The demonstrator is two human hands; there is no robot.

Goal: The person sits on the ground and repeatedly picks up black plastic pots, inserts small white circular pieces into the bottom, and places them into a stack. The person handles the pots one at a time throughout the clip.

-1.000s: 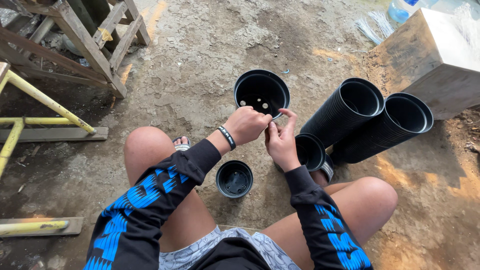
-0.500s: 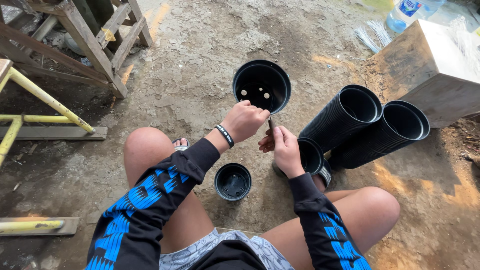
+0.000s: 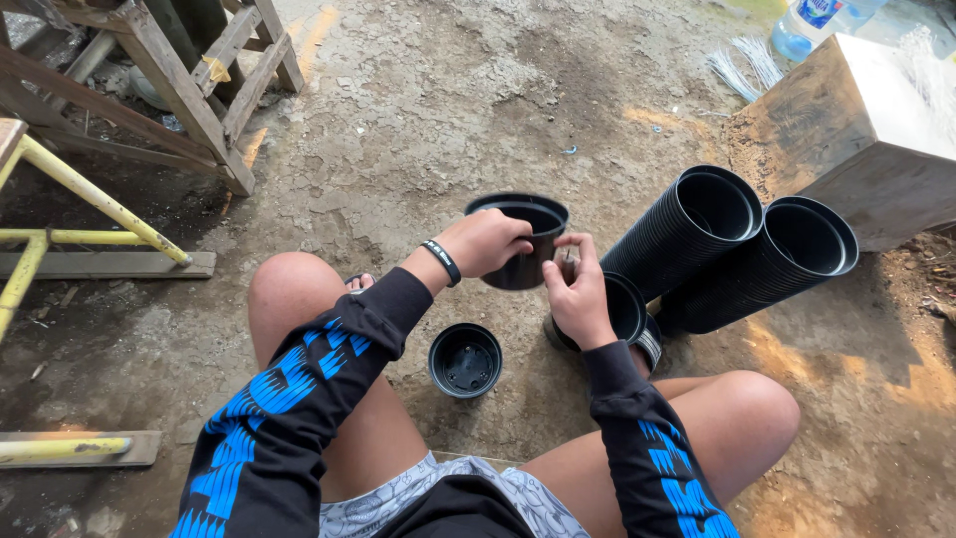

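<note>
View from the head camera, looking down at a person seated on the dirt floor (image 3: 448, 110) with bare knees raised. At the centre of the frame we see the left hand (image 3: 485, 242) with its grip clamped on the near rim of a black plastic pot (image 3: 526, 244), which is held tilted above the floor, its opening facing up and away. The right hand (image 3: 578, 294) sits just beside the pot on its right; thumb and fingertips are pinched together at the pot's wall, but we cannot tell whether they hold some small thing. A dark band circles the left wrist, and both arms wear black sleeves with blue markings.

Below the hands, between the knees, a smaller black pot (image 3: 465, 360) stands upright on the floor. Just right of the right hand lies a short stack of pots (image 3: 629, 314), partly hidden by that hand. At centre right, two long stacks of nested black pots (image 3: 742, 249) lie on their sides, touching each other, openings toward the upper right. Behind them, at upper right, stands a wooden block (image 3: 846, 139), with a clear plastic bottle (image 3: 807, 25) at the top edge. At upper left we see a wooden frame (image 3: 189, 90), and at left a yellow metal frame (image 3: 70, 209).
</note>
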